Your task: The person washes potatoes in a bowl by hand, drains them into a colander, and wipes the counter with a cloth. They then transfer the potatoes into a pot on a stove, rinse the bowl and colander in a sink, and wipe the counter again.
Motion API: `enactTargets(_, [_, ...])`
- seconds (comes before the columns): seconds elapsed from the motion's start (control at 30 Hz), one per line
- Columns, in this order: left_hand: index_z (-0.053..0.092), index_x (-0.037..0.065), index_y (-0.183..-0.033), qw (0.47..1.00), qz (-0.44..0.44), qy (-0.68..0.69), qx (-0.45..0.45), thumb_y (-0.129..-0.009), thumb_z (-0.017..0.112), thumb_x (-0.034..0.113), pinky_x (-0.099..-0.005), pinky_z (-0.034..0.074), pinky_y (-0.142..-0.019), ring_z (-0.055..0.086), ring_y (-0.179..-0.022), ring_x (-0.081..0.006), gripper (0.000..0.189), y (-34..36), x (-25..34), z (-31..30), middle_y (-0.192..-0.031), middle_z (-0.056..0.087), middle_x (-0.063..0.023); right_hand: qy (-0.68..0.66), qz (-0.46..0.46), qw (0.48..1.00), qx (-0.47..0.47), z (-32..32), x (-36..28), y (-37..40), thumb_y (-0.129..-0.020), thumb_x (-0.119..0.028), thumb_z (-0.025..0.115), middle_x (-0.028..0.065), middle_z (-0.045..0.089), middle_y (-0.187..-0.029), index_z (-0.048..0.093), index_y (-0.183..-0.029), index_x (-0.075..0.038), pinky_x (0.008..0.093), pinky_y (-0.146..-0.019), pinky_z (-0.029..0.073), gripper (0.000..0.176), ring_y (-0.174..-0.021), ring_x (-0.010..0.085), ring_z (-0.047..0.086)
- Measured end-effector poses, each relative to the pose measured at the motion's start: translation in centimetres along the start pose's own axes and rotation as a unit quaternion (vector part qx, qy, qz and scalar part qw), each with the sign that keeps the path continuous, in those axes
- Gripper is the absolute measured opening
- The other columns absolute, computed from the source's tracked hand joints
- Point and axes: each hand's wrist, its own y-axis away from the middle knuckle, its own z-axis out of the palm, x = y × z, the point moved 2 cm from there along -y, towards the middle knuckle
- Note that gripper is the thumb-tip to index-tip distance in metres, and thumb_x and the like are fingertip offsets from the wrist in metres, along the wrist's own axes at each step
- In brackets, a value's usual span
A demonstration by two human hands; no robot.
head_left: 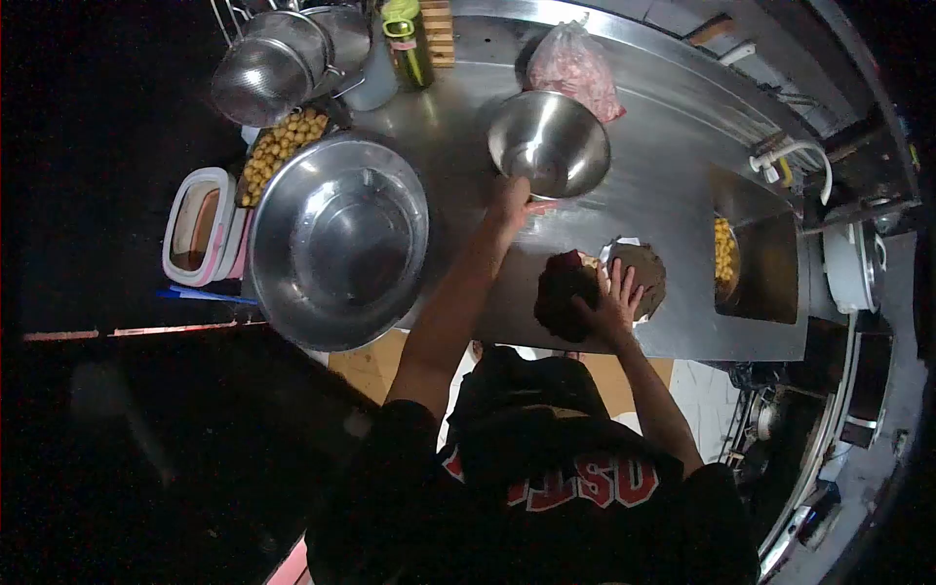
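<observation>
My left hand (510,200) grips the near rim of a shiny metal bowl (575,146), thumb over the edge. The bowl stands on the steel counter and its inside looks bare. My right hand (612,307) lies with fingers spread between two brown things. To its left is a dark brown, rough-edged lump (565,302) with a reddish patch at the top. Under and beside its fingers is a flat, round brown piece (645,273) with white edges showing around it. I cannot make out what either brown thing is.
A large metal basin (341,244) stands left, beside small yellow round items (283,146) and a pink-rimmed container (200,224). Strainers (268,73) and a green bottle (408,44) are behind. A bag of pinkish pieces (575,68) touches the bowl. Right is a sink (765,283).
</observation>
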Motion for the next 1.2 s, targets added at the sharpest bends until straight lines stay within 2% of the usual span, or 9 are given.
enactTargets(0.1, [0.045,-0.001,-0.105,0.917,-0.091,0.365,0.130,-0.083,0.051,0.024,-0.0434,0.052,-0.068,0.055,-0.088,-0.0306,0.034,2.2,1.1,2.0,-0.103,0.050,-0.0189,-0.065,0.016,0.987,-0.146,-1.1,1.6,-1.3,-0.075,-0.051,0.052,0.0114,0.015,-0.141,0.026,-0.134,-0.018,0.0618,-0.097,0.010,0.072,-0.130,0.0354,0.010])
enactTargets(0.13, [0.052,-0.001,-0.098,0.943,-0.057,0.276,0.176,-0.082,0.051,0.022,-0.0409,0.050,-0.069,0.057,-0.083,-0.0280,0.028,1.7,-0.2,1.6,-0.096,0.055,-0.0188,-0.102,-0.021,0.994,0.012,-2.6,1.6,-1.3,-0.079,-0.036,0.054,0.0160,0.035,-0.131,0.039,-0.126,-0.014,0.0562,-0.093,0.027,0.054,-0.122,0.0369,0.030])
enactTargets(0.27, [0.050,0.002,-0.104,0.976,0.037,0.028,0.214,-0.082,0.050,0.022,-0.0420,0.049,-0.071,0.056,-0.085,-0.0292,0.030,1.5,-0.7,0.9,-0.099,0.054,-0.0198,-0.316,-0.015,0.944,0.097,-10.7,-1.0,-2.5,-0.076,-0.005,0.052,0.0185,0.058,-0.094,0.057,-0.102,-0.004,0.0371,-0.075,0.046,0.026,-0.085,0.0356,0.057])
enactTargets(0.43, [0.044,0.004,-0.110,0.974,0.175,-0.010,0.142,-0.080,0.052,0.024,-0.0441,0.048,-0.067,0.053,-0.087,-0.0317,0.036,4.7,4.7,1.8,-0.103,0.050,-0.0195,-0.398,0.010,0.914,0.075,-12.8,-2.4,-2.0,-0.077,-0.003,0.050,0.0178,0.059,-0.095,0.060,-0.099,-0.004,0.0363,-0.075,0.046,0.023,-0.085,0.0322,0.058])
enactTargets(0.53, [0.051,0.005,-0.103,0.756,0.330,-0.516,0.229,-0.079,0.053,0.022,-0.0409,0.046,-0.064,0.054,-0.081,-0.0303,0.029,3.2,1.0,2.2,-0.097,0.054,-0.0195,-0.497,0.035,0.867,0.013,-11.1,-1.3,-0.3,-0.076,-0.004,0.053,0.0165,0.061,-0.091,0.060,-0.099,-0.004,0.0328,-0.075,0.046,0.024,-0.084,0.0279,0.060])
enactTargets(0.63, [0.052,0.002,-0.100,0.961,0.184,-0.170,0.118,-0.077,0.054,0.018,-0.0390,0.045,-0.065,0.055,-0.081,-0.0307,0.028,3.5,0.7,2.7,-0.092,0.055,-0.0192,-0.560,0.054,0.825,-0.039,-9.9,0.1,2.5,-0.077,-0.003,0.051,0.0143,0.063,-0.083,0.059,-0.102,-0.004,0.0291,-0.072,0.046,0.026,-0.077,0.0197,0.061])
enactTargets(0.77, [0.050,-0.004,-0.100,0.992,-0.005,0.068,0.109,-0.073,0.052,0.008,-0.0401,0.046,-0.074,0.054,-0.085,-0.0339,0.029,8.1,10.3,9.9,-0.092,0.055,-0.0214,-0.571,0.131,0.807,-0.073,-9.8,4.9,6.3,-0.079,-0.003,0.050,0.0126,0.061,-0.079,0.058,-0.105,-0.004,0.0273,-0.069,0.046,0.027,-0.073,0.0158,0.059])
enactTargets(0.87, [0.037,-0.009,-0.116,0.982,0.123,0.130,-0.060,-0.070,0.048,0.003,-0.0401,0.040,-0.089,0.047,-0.101,-0.0375,0.049,8.2,12.2,15.7,-0.112,0.046,-0.0262,-0.478,0.184,0.855,-0.082,-10.9,9.4,9.1,-0.081,-0.001,0.047,0.0123,0.060,-0.079,0.056,-0.106,-0.002,0.0266,-0.066,0.047,0.026,-0.069,0.0137,0.057])
enactTargets(1.2, [0.008,-0.004,-0.134,0.774,0.553,-0.261,0.162,-0.065,0.036,-0.009,-0.0427,0.013,-0.104,0.009,-0.127,-0.0431,0.074,5.9,22.8,37.2,-0.137,0.002,-0.0295,-0.231,0.272,0.927,0.118,-4.5,30.5,24.0,-0.075,-0.009,0.050,0.0206,0.059,-0.092,0.060,-0.097,-0.003,0.0408,-0.069,0.047,0.025,-0.076,0.0345,0.059])
